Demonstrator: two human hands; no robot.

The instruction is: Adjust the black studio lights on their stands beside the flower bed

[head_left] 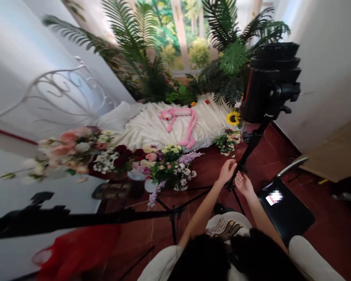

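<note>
A black light stand (250,150) rises in front of me, topped by a large black studio light (272,84). My left hand (228,170) is at the left side of the stand's lower pole, with its fingers bent loosely and apart. Just right of the pole is my right hand (243,184), palm turned partly up and fingers spread, close to a joint of the stand. Whether either hand touches the pole is hard to make out. Nothing shows in either hand.
Beyond lies a cream cloth (140,125) with a pink plush toy (190,125). Artificial flowers (163,168) line its front. A black chair (292,208) with a phone-like item stands right. Another black stand (84,220) and a red bag (76,249) are at left.
</note>
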